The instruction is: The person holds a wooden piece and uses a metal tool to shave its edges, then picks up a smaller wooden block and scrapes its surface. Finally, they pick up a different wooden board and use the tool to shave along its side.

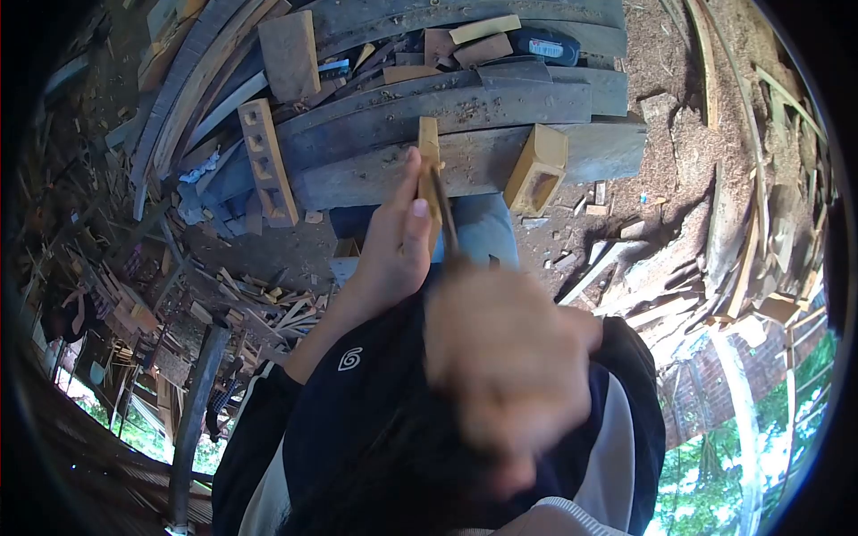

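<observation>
My left hand (399, 234) is closed around a narrow strip of pale wood (429, 141), its thumb along the side. The far end of the strip rests over the plank bench in front of me. In my right hand (509, 348), blurred by motion, is a chisel (447, 214) with a slim dark blade. The blade's tip meets the strip just past my left fingertips, where a small chip of wood shows. The chisel's handle is hidden inside the right fist.
A hollowed wooden block (539, 168) stands on the bench (353, 170) at right. To the left leans a block with several square holes (267, 163). Offcuts and a dark object with a label (547, 47) lie between the planks. Scrap wood covers the ground around.
</observation>
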Available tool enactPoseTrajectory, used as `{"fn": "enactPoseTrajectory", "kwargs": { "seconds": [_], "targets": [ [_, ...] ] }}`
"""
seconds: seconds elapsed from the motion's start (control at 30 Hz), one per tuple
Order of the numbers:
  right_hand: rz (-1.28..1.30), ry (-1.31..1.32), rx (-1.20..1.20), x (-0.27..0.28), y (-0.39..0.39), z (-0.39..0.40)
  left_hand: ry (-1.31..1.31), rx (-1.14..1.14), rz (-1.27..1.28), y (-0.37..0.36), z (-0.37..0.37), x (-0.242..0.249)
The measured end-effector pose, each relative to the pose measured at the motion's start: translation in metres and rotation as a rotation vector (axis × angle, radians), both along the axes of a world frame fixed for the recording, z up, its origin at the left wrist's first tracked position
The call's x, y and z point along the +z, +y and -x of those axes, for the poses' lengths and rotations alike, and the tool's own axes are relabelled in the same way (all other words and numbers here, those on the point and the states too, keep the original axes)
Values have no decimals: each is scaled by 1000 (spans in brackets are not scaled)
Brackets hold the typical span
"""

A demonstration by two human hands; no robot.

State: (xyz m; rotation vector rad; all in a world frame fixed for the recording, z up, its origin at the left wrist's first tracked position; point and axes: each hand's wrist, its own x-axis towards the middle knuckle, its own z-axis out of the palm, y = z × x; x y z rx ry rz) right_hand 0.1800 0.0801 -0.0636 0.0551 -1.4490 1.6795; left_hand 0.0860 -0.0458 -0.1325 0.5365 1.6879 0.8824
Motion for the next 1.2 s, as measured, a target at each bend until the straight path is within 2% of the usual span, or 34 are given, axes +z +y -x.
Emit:
{"fn": "enactPoseTrajectory", "kwargs": {
  "seconds": [0.07, 0.13, 0.2, 0.27, 0.33, 0.37, 0.47, 0.5, 0.57, 0.67, 0.73, 0.77, 0.9, 0.97, 1.1, 1.2],
  "targets": [
    [-82, -210, 56, -45, 8, 8, 106, -12, -74, 10, -11, 7],
    [-95, -263, 61, -38, 9, 8, 102, -36, -83, 5, 1, -2],
    [22, 10, -334, -11, -5, 16, 68, -63, -46, -10, 1, -7],
    [35, 21, -327, 4, -2, 11, 125, 33, -129, -5, 4, -18],
    [88, 88, -297, 11, -1, 8, 91, 36, -119, 1, 4, -9],
    [69, 74, -194, 11, 0, 2, 55, 38, -105, 4, 4, -5],
    [26, -46, -153, -16, -1, 3, 87, -3, -74, 7, 7, 0],
    [49, -67, -60, -28, 0, 2, 86, -3, -77, 6, 7, 1],
    [36, -48, -61, -14, -1, -3, 6, 28, -64, 4, 8, 0],
    [2, -34, -166, 2, -4, -3, 149, -11, -128, 1, 7, -9],
    [74, -47, -168, -3, -2, 0, 95, -5, -65, 7, 7, 2],
    [15, 29, -56, -23, 7, 8, 38, 3, 3, 9, 8, 6],
    [71, 80, -98, -11, 6, 9, 38, 22, -59, 0, 7, -9],
    [42, 56, -23, 2, 7, 1, 122, 11, -102, 2, 6, -11],
    [20, 25, -71, -21, 9, 13, 79, 6, -64, 9, 9, -2],
    [49, 74, -50, 3, 8, 3, 62, 13, -68, 9, 9, -6]
  ]
}}
